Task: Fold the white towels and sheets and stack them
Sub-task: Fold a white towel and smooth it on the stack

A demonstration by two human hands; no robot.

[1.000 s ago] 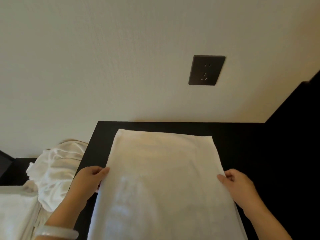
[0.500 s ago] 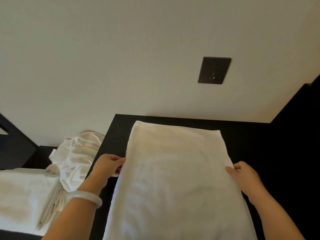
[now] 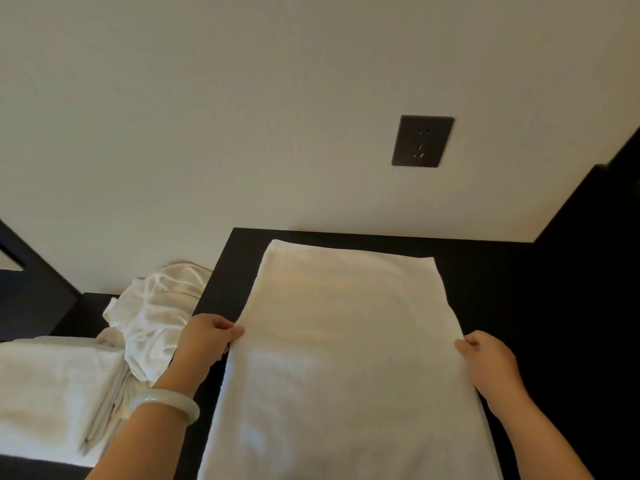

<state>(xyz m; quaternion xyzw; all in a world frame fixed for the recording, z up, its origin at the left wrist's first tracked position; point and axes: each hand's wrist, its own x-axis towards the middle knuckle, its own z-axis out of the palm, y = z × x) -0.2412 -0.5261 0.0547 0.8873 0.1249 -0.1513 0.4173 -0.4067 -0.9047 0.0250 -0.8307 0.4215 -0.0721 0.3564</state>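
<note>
Your left hand (image 3: 204, 341) pinches the white towel (image 3: 346, 358) at its 9 o'clock edge, and your right hand (image 3: 491, 362) pinches its 3 o'clock edge. The towel lies flat on the black table (image 3: 485, 271), running from 12 to 6 o'clock. A crumpled sheet (image 3: 159, 313) and a folded stack (image 3: 52, 393) (both white) sit off the table's 9 o'clock side.

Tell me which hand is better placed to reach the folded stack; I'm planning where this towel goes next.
Left, probably. The left hand pinches the towel at its left edge, on the side of the folded stack. The right hand pinches the opposite edge, the towel's width farther off.
</note>
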